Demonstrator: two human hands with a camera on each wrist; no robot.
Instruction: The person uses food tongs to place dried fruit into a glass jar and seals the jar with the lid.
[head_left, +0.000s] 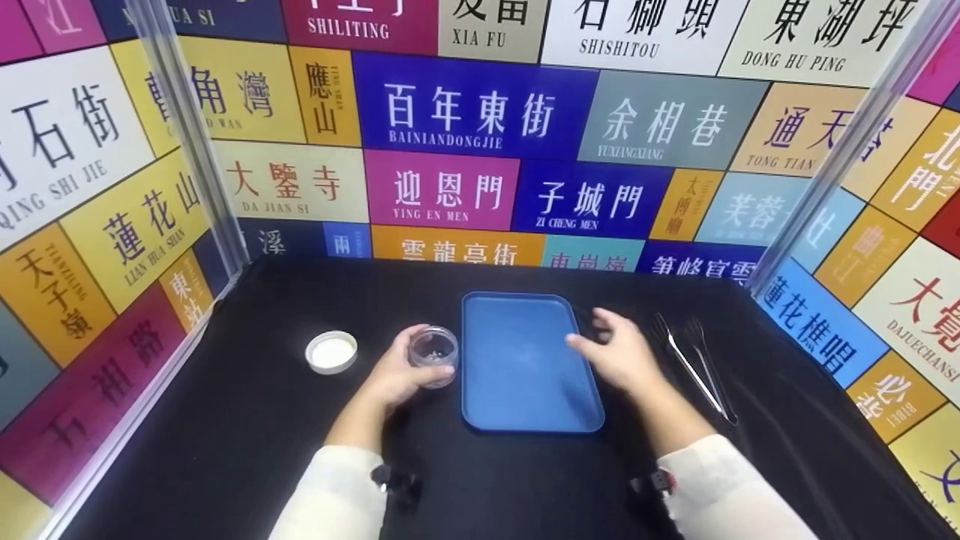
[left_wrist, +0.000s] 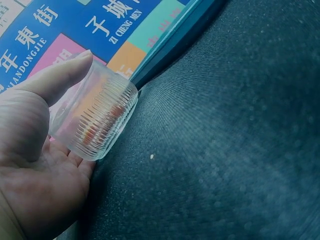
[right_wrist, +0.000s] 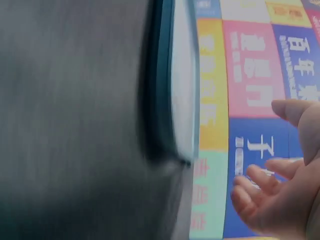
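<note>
My left hand [head_left: 400, 369] grips a clear ribbed jar [head_left: 435, 349] beside the left edge of a blue tray [head_left: 517, 360]. In the left wrist view the thumb lies along the near side of the jar [left_wrist: 97, 115] with fingers behind it. The jar's mouth faces up, and some small pieces show inside, too small to make out. Over the tray's right edge hovers my right hand [head_left: 619, 351], its thumb and fingers spread with nothing between them. The right wrist view shows the same hand [right_wrist: 280, 185] with loosely bent fingers, apart from the tray [right_wrist: 165, 90].
A round white lid [head_left: 331, 352] lies on the black cloth-covered table [head_left: 262, 450] left of the jar. Metal tongs [head_left: 697, 367] rest right of the right hand. Panels with printed signs [head_left: 472, 105] stand around the back and sides.
</note>
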